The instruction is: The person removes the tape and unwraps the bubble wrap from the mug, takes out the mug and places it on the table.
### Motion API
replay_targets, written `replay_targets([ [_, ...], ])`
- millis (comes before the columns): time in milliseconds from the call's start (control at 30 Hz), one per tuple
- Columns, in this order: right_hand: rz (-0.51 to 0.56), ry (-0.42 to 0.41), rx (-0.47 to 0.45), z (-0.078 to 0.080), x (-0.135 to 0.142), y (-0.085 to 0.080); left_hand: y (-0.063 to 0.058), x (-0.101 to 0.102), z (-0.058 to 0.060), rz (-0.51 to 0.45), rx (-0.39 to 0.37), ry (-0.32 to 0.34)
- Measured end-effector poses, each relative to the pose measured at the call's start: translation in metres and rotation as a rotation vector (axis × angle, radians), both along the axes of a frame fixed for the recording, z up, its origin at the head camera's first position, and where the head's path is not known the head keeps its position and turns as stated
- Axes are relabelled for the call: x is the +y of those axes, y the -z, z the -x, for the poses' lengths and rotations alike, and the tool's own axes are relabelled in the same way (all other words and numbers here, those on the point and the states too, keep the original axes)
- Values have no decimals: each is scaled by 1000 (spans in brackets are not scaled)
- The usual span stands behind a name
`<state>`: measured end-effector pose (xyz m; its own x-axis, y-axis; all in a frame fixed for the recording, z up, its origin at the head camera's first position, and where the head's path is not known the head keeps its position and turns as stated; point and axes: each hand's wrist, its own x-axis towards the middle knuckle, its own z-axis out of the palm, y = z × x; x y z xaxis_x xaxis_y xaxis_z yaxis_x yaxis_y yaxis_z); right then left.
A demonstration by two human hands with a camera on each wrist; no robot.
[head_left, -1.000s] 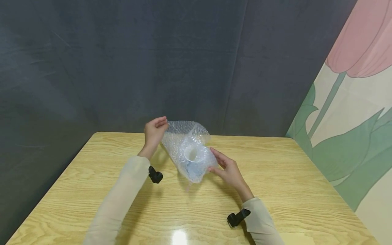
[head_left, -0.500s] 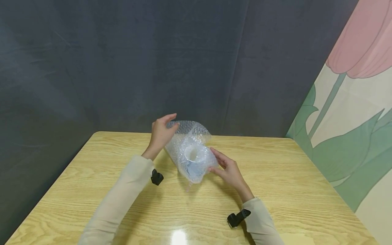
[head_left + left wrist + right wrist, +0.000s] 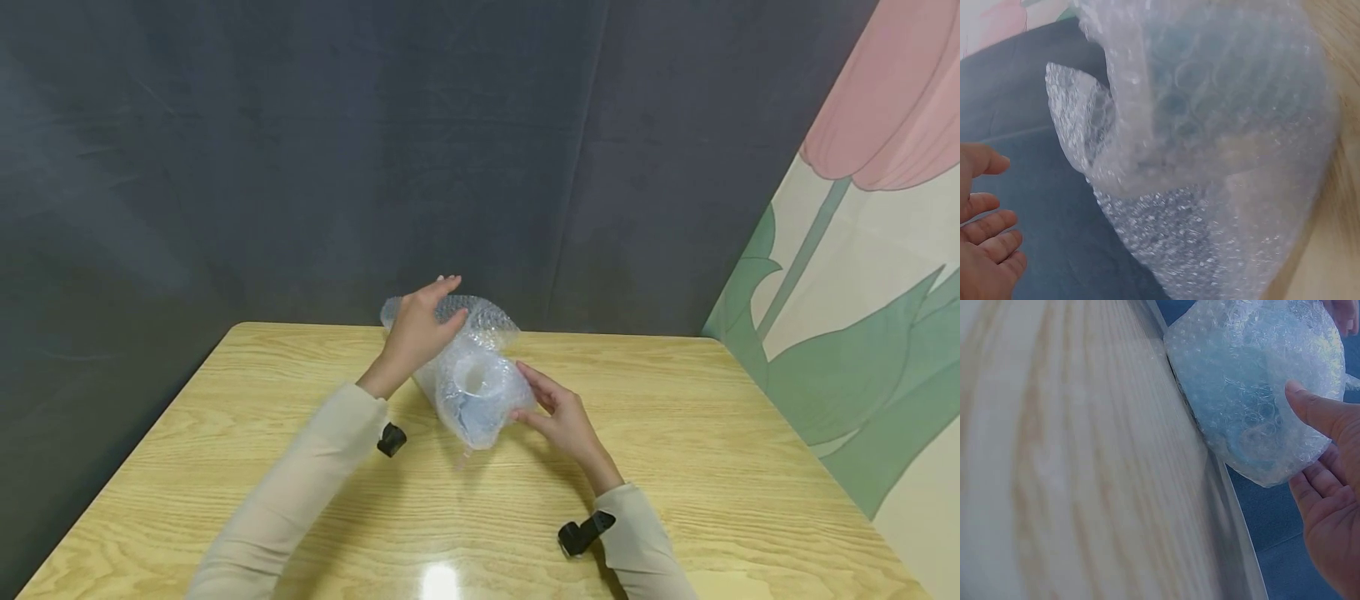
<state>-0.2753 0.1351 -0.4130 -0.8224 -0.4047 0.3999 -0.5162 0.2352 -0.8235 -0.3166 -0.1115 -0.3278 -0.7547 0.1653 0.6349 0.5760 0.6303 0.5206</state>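
A bundle of clear bubble wrap (image 3: 487, 321) lies at the middle of the table's far half. Inside it is a light-blue, cup-like thing (image 3: 478, 408) with a round white opening facing the head camera. From the right, my right hand (image 3: 558, 417) holds the bundle, its thumb on the near side and fingers farther back. The right wrist view shows that thumb (image 3: 1310, 406) pressed against the wrap. My left hand (image 3: 420, 329) is spread over the loose far end of the wrap, overlapping it in the head view. In the left wrist view, the left hand's fingers (image 3: 997, 234) stand apart from the wrap.
The light wooden table (image 3: 247, 450) ends at a dark grey curtain (image 3: 480, 150) behind. On the right stands a wall panel (image 3: 862, 333) with painted tulips. Black cameras are strapped to both wrists.
My left hand has moved right and inward from the wrap's left edge, across its far end, with fingers spreading. The right hand and the wrapped cup-like thing have stayed nearly still.
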Motion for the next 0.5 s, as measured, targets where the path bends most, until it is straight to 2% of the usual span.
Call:
replay_targets([
  [100,-3,-1,-1,1,0,0,-4,7,-3,75,26,0],
  [233,-9,1,4,1,1,0,-6,15,-6,169,20,-5],
  [500,-15,1,10,2,2,3,3,29,-8,358,-86,-10],
])
